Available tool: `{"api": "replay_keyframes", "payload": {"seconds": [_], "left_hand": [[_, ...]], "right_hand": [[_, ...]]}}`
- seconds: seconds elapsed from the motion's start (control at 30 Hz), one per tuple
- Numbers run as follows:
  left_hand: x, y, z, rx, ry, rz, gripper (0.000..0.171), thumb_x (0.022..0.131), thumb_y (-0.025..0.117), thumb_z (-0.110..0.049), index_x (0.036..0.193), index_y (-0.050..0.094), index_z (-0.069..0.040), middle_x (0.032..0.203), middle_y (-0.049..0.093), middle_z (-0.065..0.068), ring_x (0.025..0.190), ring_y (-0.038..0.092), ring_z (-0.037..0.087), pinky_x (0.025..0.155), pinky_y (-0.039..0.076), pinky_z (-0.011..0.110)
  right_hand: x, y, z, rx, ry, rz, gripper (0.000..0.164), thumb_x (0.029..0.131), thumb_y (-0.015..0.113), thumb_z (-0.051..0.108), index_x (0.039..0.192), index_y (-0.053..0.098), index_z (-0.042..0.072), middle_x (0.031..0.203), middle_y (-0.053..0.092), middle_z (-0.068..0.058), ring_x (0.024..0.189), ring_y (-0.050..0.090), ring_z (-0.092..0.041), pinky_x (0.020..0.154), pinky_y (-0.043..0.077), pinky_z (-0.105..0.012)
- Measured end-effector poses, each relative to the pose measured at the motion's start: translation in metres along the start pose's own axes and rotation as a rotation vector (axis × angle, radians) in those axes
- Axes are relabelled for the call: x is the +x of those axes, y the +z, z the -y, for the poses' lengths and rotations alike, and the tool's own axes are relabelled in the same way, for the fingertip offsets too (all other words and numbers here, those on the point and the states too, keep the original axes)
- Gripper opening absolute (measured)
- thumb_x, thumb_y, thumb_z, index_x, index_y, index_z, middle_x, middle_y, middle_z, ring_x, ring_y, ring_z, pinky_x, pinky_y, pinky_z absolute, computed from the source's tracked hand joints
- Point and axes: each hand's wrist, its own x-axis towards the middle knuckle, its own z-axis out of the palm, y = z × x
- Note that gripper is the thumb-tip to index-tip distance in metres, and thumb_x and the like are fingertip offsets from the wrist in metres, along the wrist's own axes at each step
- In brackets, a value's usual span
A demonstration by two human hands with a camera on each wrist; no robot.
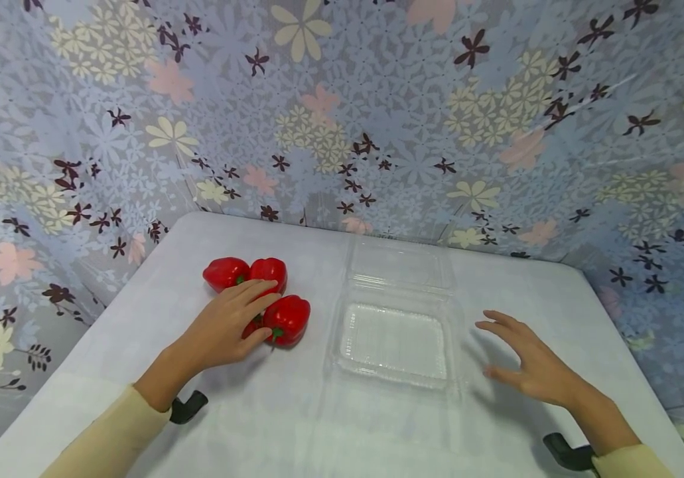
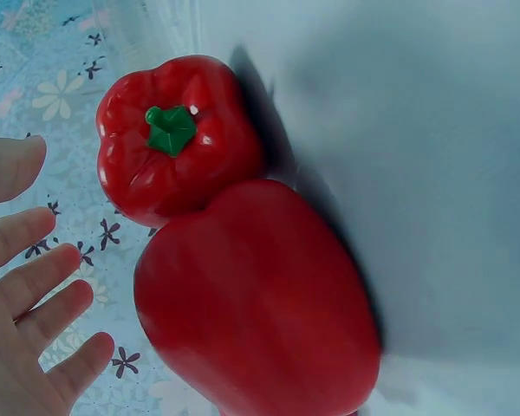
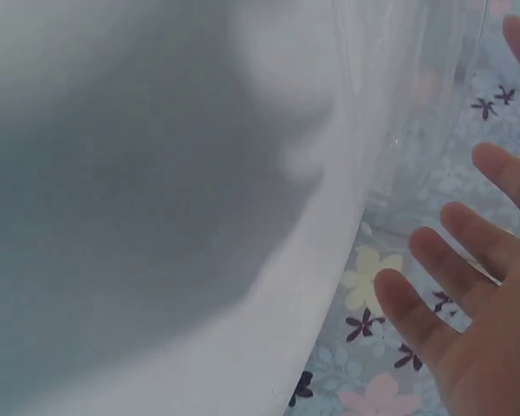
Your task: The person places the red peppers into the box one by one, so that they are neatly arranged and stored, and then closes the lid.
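- The nearer right red pepper [image 1: 288,320] sits left of the middle on the pale surface [image 1: 246,425], its green stem [image 1: 278,332] turned towards the near side. Another pepper [image 1: 251,327] shows only in part, tucked under the left hand.
- From where I stand, I'd judge it light and fairly firm, with a glossy skin likely to slip or roll under a fingertip push. I'd take it round its widest part, thumb on one flank and fingers on the other, and leave the stem alone.
- Two more red peppers lie just beyond, one at far left [image 1: 225,273] and one to its right [image 1: 268,269].
- The left hand [image 1: 228,325] is spread over the group, fingers loosely straight, grasping nothing.
- To the right lies a clear plastic container [image 1: 395,342], its lid [image 1: 398,262] laid back on the far side; it looks thin and easily bent.
- The right hand [image 1: 527,362] hangs just right of the container, fingers parted and nothing in them.
- From the head, the left hand overlaps the peppers, so contact is hard to judge; the left wrist view shows a gap between fingertips and fruit, and a full look at one stem.
- The right wrist view shows no peppers, only the container's edge, the surface and the flowered cloth [image 1: 342,99]; the head view places all four.
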Motion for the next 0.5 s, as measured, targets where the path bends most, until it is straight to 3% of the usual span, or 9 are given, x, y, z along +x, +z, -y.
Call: {"api": "replay_keyframes", "payload": {"seconds": [0.1, 0.23, 0.37, 0.43, 0.5], "left_hand": [[-0.003, 0.001, 0.001, -0.008, -0.003, 0.010, 0.075, 0.074, 0.086, -0.030, 0.140, 0.055, -0.015, 0.149, 0.052, 0.010, 0.138, 0.048, 0.031, 0.107, 0.048, 0.055], [-0.004, 0.004, 0.002, -0.023, -0.006, 0.002, 0.076, 0.073, 0.087, -0.029, 0.140, 0.056, -0.014, 0.148, 0.053, 0.009, 0.137, 0.050, 0.030, 0.106, 0.048, 0.054], [-0.003, 0.008, 0.003, -0.019, 0.033, -0.031, 0.072, 0.073, 0.085, -0.024, 0.139, 0.057, -0.012, 0.145, 0.055, 0.008, 0.134, 0.052, 0.028, 0.105, 0.050, 0.052], [-0.001, 0.011, 0.002, -0.010, 0.063, -0.030, 0.070, 0.073, 0.083, -0.019, 0.137, 0.058, -0.011, 0.144, 0.056, 0.008, 0.132, 0.053, 0.028, 0.105, 0.051, 0.051], [0.000, 0.012, 0.001, 0.002, 0.079, -0.014, 0.069, 0.071, 0.083, -0.015, 0.136, 0.059, -0.011, 0.144, 0.057, 0.007, 0.132, 0.053, 0.027, 0.105, 0.051, 0.049]], "right_hand": [[0.004, 0.005, 0.004, 0.089, -0.013, 0.044, 0.071, 0.083, 0.078, 0.029, 0.145, 0.046, 0.012, 0.156, 0.032, -0.023, 0.137, 0.032, -0.051, 0.093, 0.034, -0.074], [0.007, 0.010, 0.010, 0.207, -0.043, 0.105, 0.073, 0.086, 0.075, 0.026, 0.149, 0.041, 0.009, 0.158, 0.024, -0.026, 0.136, 0.031, -0.054, 0.088, 0.040, -0.076], [0.009, 0.011, 0.013, 0.238, -0.060, 0.119, 0.076, 0.086, 0.076, 0.025, 0.150, 0.038, 0.010, 0.159, 0.020, -0.027, 0.135, 0.031, -0.055, 0.081, 0.046, -0.074], [0.008, 0.011, 0.012, 0.234, -0.064, 0.102, 0.077, 0.086, 0.077, 0.024, 0.151, 0.038, 0.013, 0.160, 0.020, -0.026, 0.138, 0.030, -0.052, 0.081, 0.046, -0.073], [0.007, 0.012, 0.012, 0.229, -0.082, 0.086, 0.078, 0.085, 0.077, 0.023, 0.151, 0.038, 0.017, 0.160, 0.021, -0.026, 0.147, 0.025, -0.039, 0.084, 0.044, -0.075]]}}
